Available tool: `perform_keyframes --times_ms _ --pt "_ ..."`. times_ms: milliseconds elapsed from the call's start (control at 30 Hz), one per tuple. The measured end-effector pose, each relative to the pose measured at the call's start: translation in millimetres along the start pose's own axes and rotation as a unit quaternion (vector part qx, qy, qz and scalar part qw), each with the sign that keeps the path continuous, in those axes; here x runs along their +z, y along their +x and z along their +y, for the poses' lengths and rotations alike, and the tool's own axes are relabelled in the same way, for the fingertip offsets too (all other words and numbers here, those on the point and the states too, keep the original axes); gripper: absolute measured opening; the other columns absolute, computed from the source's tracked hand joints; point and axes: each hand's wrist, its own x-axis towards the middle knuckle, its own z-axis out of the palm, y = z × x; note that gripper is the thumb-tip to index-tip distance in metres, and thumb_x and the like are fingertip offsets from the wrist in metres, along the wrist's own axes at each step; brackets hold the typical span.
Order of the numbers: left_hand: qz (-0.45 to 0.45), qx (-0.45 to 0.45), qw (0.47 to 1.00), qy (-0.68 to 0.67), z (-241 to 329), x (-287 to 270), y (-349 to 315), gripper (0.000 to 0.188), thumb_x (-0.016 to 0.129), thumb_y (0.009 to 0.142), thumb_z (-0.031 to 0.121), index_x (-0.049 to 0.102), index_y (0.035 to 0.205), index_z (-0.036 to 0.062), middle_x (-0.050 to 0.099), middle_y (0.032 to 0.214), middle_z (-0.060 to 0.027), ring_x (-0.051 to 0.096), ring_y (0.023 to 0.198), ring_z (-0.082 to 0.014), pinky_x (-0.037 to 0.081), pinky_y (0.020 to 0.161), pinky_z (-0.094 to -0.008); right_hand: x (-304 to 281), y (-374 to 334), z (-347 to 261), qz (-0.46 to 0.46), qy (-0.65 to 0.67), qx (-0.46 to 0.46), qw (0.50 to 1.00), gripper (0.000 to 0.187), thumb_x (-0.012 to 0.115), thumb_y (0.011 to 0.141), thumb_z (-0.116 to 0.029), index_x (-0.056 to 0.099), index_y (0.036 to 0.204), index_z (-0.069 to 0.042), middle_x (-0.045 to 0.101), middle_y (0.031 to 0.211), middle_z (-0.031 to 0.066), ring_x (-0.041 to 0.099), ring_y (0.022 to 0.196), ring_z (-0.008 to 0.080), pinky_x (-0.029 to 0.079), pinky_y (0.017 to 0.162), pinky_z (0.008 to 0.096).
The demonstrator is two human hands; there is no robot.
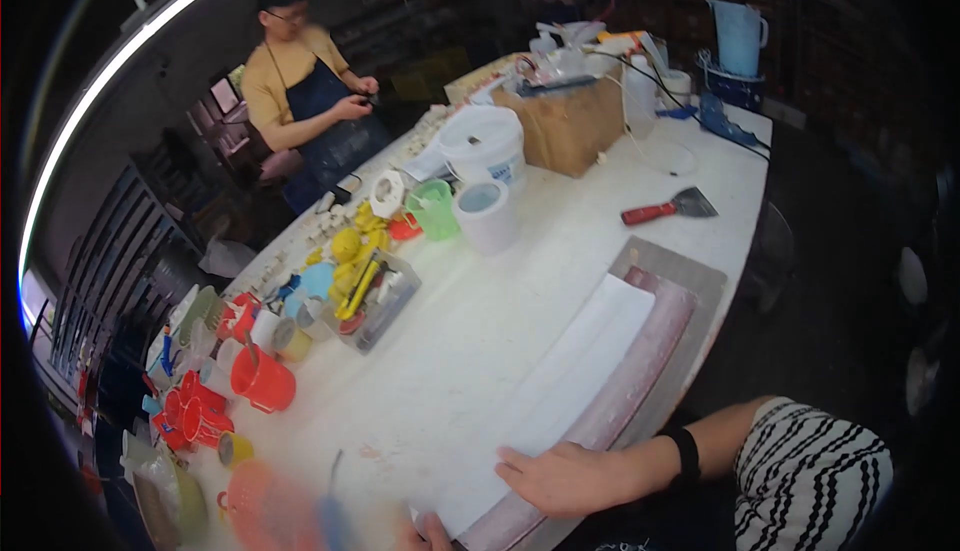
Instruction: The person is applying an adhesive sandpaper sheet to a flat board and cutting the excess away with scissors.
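White sheet (580, 371) runs from lower centre toward right of centre, lying along a pinkish strip (640, 373) on a grey board (682, 263). Status, my read: sheet laid lengthwise, strip bare along its right side and top end; whether it's stuck down, can't tell. Looks mid-job.

Hands: right hand (570, 476) palm-down, spread on the sheet's lower part, gripping nothing visible; left hand (427, 533) cut off by the bottom edge, can't tell its grip.

Edges: board sits close to the counter's (440, 381) right edge, little slack there. Open room is mid-frame, left of the sheet. Limits: scraper (652, 213) upper right, clear bin (388, 309) left of centre, blurred orange-red basket (262, 506) lower left.
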Motion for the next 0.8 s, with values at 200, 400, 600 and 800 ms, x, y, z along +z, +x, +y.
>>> perform_keyframes --times_ms 200,400,600,800 --pt "0.036 -0.014 0.999 0.022 -9 9 6 0.048 0.056 0.094 0.031 0.055 0.119 -0.0100 0.066 0.105 -0.0240 0.062 0.094 -0.0280 0.048 0.083 -0.0367 24 13 -19 0.008 -0.158 -0.016 0.987 0.029 0.056 0.078 -0.011 0.065 0.093 0.012 0.052 0.124 0.0308 0.067 0.087 0.0275 0.055 0.048 0.0349" --pt "0.061 -0.009 0.997 0.043 -8 7 -8 0.046 0.055 0.094 0.031 0.058 0.115 -0.0094 0.066 0.104 -0.0242 0.062 0.093 -0.0289 0.048 0.081 -0.0367 -39 -33 73 0.062 -0.155 0.190 0.968 0.013 0.055 0.080 -0.011 0.065 0.080 -0.003 0.066 0.087 0.0156 0.068 0.065 0.0292 0.054 0.055 0.0403" --pt "0.127 0.108 0.986 -0.003 -29 14 -3 0.036 0.056 0.094 0.025 0.058 0.109 -0.0083 0.065 0.095 -0.0172 0.059 0.086 -0.0218 0.047 0.077 -0.0324 -44 -45 79 0.017 -0.247 0.284 0.926 0.016 0.058 0.078 -0.013 0.070 0.081 -0.004 0.065 0.093 0.0158 0.063 0.092 0.0261 0.055 0.062 0.0367" --pt "0.108 0.093 0.987 -0.078 -37 20 10 0.025 0.056 0.094 0.017 0.061 0.101 -0.0062 0.065 0.086 -0.0071 0.054 0.079 -0.0103 0.045 0.071 -0.0253 11 20 -27 -0.110 -0.184 0.118 0.970 0.052 0.057 0.076 -0.007 0.047 0.115 0.026 0.039 0.124 0.0495 0.068 0.066 0.0373 0.053 0.047 0.0427"
